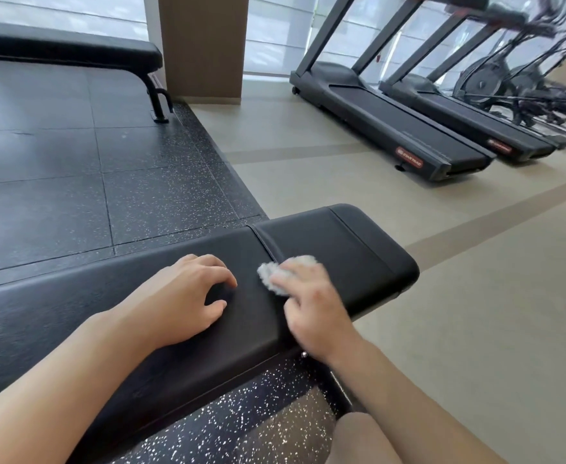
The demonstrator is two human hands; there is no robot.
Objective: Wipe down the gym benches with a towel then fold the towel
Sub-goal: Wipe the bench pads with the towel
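A black padded gym bench runs across the lower middle of the view, with a seam between its two pads. My right hand presses a small bunched grey towel onto the pad right at that seam, fingers laid over the cloth. My left hand rests on the bench just left of the towel, fingers curved with the tips on the pad and nothing in it. A second black bench stands at the upper left.
Dark speckled rubber tiles cover the floor to the left and under the bench. Beige flooring lies to the right. Treadmills and exercise bikes line the far right. A brown column stands at the back.
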